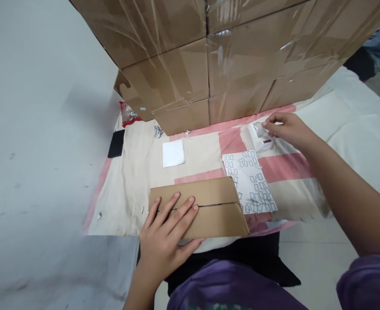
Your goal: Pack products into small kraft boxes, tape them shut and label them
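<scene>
My left hand (pixel 172 232) lies flat on a small closed cardboard box (pixel 218 219), its fingers spread across the seam between the two top flaps. The thumb rests along the box's near edge. Farther off to the right, my right hand (pixel 285 129) pinches thumb and forefinger together at a small white plastic holder (pixel 263 142), which looks like a tape dispenser. What sits between those fingertips is too small to make out. Partly behind the box's right end is a white sheet (pixel 257 185) covered with small drawn rectangles.
Large stacked cartons (pixel 183 82) wrapped in clear tape stand at the back. A folded white paper (pixel 173 153), crumpled foil (pixel 158 131), a black phone (pixel 116 144) and a red packet (pixel 130 115) lie on the pink and cream cloth (pixel 138 172). A wall (pixel 41 150) rises at left.
</scene>
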Demonstrator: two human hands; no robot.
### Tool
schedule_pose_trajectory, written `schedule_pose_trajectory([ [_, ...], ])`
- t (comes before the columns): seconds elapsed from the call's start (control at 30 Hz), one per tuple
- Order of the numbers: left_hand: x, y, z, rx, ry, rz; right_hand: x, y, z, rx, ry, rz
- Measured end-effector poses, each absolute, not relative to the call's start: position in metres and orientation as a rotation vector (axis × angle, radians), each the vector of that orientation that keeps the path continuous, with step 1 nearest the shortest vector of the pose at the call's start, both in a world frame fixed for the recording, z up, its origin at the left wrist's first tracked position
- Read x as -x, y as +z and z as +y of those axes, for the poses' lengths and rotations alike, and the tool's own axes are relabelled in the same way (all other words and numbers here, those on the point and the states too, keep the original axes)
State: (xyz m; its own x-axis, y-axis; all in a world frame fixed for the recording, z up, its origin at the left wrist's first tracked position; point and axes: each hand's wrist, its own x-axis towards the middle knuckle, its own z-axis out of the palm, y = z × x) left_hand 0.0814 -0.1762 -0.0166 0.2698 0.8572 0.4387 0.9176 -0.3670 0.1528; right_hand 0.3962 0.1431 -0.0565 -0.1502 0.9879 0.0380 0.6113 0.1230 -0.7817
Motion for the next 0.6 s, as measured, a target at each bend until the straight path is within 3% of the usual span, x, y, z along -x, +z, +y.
schedule_pose_trajectory([
  [0.3,-0.079,-0.016,-0.165,2.421,-0.627,-1.657,-0.370,-0.081,0.132,1.580,0.415,-1.710],
  [0.6,-0.079,-0.017,-0.161,2.413,-0.637,-1.653,-0.359,-0.085,0.117,1.533,0.502,-1.442],
])
